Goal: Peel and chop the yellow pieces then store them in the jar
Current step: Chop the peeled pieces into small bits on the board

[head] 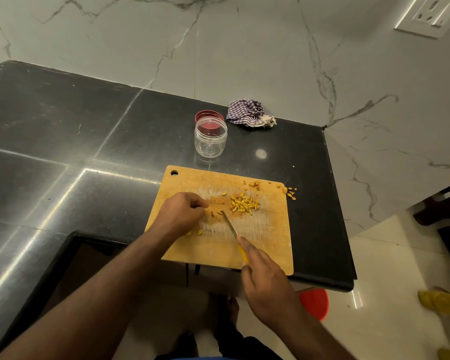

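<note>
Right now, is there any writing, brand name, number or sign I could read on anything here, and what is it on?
None can be read.
The jar is clear and bears no label.
The red lid behind it shows no print.
The knife, cutting board and checked cloth are unmarked.
The wall socket shows no legible marking.

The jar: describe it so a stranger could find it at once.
On the black countertop, look just beyond the far edge of the wooden cutting board. The jar stands there, clear, empty and open, unlike the red lid behind it and the checked cloth.
</note>
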Motion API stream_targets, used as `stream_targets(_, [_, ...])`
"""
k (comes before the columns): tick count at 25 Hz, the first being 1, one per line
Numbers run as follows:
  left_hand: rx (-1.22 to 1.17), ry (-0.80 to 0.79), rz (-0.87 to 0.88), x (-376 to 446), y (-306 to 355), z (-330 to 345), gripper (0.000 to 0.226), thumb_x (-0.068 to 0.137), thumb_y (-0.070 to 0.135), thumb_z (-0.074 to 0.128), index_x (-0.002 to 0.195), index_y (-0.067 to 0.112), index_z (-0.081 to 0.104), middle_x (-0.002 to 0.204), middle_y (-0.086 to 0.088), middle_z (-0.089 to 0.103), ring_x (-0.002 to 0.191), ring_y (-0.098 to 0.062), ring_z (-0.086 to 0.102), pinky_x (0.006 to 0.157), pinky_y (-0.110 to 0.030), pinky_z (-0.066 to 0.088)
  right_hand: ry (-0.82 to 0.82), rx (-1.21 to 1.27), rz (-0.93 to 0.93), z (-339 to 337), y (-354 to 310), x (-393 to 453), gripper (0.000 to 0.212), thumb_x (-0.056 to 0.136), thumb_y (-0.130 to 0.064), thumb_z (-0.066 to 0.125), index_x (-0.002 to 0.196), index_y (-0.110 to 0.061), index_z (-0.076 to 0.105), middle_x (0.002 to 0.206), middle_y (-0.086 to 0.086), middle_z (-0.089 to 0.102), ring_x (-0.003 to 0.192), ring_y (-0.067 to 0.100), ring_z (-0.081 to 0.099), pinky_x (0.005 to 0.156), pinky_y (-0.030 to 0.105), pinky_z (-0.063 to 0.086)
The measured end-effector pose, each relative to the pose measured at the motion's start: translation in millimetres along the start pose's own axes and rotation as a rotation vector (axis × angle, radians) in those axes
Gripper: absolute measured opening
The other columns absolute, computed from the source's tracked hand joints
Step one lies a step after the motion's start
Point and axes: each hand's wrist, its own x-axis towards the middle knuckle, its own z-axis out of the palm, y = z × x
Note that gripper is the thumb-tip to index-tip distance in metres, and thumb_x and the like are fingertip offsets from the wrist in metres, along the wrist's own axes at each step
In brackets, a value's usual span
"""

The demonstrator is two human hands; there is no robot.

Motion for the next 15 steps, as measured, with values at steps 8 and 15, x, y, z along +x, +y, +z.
stream_targets(8, [-0.048, 0.056, -0.023, -8.5, -17.3, -22.9, 0.013, 0.095, 0.021, 0.063, 0.104, 0.022, 0.072, 0.100, 0.011, 0.062, 0.085, -0.004, 0.055, 0.066, -0.024, 0.044, 0.093, 0.005, 0.078, -2.5, 12.7, 7.0, 0.053, 0.103, -0.019, 0.040, 0.153, -0.033, 0.028, 0.132, -0.020, 0.042, 0.106, -0.023, 0.040, 0.082, -0.007, 0.028])
stream_targets(15, [-0.004, 0.002, -0.020, -8.6, -17.9, -27.8, 0.016, 0.094, 0.024, 0.066, 0.109, 0.022, 0.071, 0.103, 0.007, 0.065, 0.084, -0.004, 0.056, 0.064, -0.019, 0.043, 0.076, 0.009, 0.067, 0.1, 20.2, 5.0, 0.051, 0.102, -0.020, 0.042, 0.151, -0.034, 0.033, 0.143, -0.014, 0.045, 0.119, -0.010, 0.038, 0.099, 0.009, 0.032])
